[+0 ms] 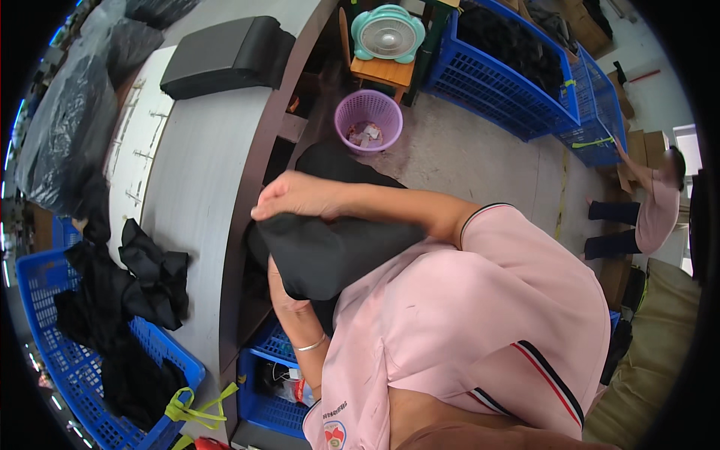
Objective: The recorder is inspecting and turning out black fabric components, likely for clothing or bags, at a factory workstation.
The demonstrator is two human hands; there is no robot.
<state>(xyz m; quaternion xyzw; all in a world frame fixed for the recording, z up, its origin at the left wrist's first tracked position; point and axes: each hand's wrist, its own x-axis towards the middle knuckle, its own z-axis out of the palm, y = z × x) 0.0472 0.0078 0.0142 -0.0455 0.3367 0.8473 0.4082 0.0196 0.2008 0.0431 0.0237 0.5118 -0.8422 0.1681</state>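
A piece of black cloth [330,251] lies draped over my lap beside the worktable's edge, its folds hanging down. My right hand [289,195] is closed on the cloth's upper edge, thumb and fingers pressed together. Below it, my left hand [281,289] reaches up behind the cloth. The fabric covers its fingers, so their grip does not show. A bracelet circles the left wrist.
To the left runs a grey worktable [202,157] with a dark padded block [225,56]. A blue crate [172,345] holds black garments. Ahead stand a purple basket [367,101], a turquoise fan [388,34] and a large blue crate [499,90]. Another person [656,206] bends at the far right.
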